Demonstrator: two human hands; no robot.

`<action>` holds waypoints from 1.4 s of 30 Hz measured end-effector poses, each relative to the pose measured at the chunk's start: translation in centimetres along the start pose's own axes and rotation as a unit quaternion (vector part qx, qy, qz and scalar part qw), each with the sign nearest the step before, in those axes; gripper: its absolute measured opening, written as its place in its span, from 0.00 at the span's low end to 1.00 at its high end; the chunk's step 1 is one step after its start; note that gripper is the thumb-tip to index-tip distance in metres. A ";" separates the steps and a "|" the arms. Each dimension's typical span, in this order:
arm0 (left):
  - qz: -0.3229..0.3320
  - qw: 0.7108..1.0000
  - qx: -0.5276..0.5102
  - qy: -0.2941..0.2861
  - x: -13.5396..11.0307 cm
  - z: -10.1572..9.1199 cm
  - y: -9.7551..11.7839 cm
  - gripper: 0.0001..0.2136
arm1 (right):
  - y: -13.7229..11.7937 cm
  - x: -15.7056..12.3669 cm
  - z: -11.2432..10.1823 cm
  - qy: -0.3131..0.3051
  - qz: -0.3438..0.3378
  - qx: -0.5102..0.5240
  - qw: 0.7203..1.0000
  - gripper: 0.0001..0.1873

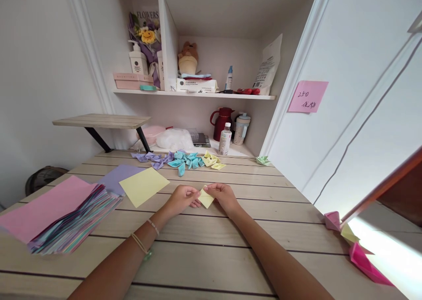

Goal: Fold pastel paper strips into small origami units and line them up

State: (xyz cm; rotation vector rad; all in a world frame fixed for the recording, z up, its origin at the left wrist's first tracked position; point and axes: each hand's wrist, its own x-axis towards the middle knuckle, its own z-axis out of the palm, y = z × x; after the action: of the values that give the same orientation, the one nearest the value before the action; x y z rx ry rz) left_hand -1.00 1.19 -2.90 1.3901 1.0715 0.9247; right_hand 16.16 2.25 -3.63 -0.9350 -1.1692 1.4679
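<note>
two hands pinch a small yellow fold over the worktop

the left hand [182,199] and the right hand [223,195] meet near the middle of the wooden worktop [211,247], each pinching one side of a small folded yellow paper [206,199]. the fingers of both hands are pressed together on its edges, the left at its left corner, the right along its upper right side. the paper sits just above the boards, between the two hands.

just to the left lies a flat yellow sheet [144,186], overlapping a purple sheet [118,177]. further left, a thick stack of coloured paper [62,223] has a pink sheet on top. beyond the hands, a row of folded pieces [180,159] in purple, blue and yellow lies along the back of the worktop, with a green folded piece [263,160] well apart at the right. pink and yellow folded pieces [349,243] lie at the right edge.
</note>
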 end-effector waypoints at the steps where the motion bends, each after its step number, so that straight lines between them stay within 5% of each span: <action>1: 0.010 1.000 0.010 -0.001 0.0 0.1 -0.1 0.16 | 0.0 0.0 0.0 0.001 0.001 0.001 1.000 0.17; 13: 0.014 0.999 -0.035 -0.009 -0.1 0.4 0.3 0.16 | -0.2 0.1 0.0 0.006 -0.024 0.003 1.000 0.19; 21: 0.038 0.999 -0.002 0.018 0.5 -0.4 -0.3 0.20 | 1.3 0.7 -0.6 -0.081 -0.020 -0.102 0.991 0.19; 25: 0.003 0.999 -0.038 0.002 0.5 -0.6 -0.2 0.21 | 0.9 0.3 -0.1 -0.061 -0.017 -0.017 0.998 0.22; 29: -0.014 0.992 -0.108 0.063 0.5 -0.7 0.1 0.14 | -0.1 -0.1 0.5 -0.012 -0.004 0.079 0.997 0.25; 34: 0.004 0.973 -0.219 0.069 0.4 -0.5 0.1 0.11 | -0.4 -0.3 1.0 -0.026 -0.017 0.039 0.999 0.22; 42: 0.003 0.989 -0.142 0.038 0.2 0.1 0.2 0.16 | -0.4 -0.3 0.9 0.003 -0.010 0.098 0.995 0.19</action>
State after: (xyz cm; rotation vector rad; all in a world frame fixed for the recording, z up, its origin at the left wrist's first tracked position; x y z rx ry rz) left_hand -0.83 1.31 -2.68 1.1303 0.9492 1.0977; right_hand 15.48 1.77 -3.09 -0.7892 -1.0075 1.5321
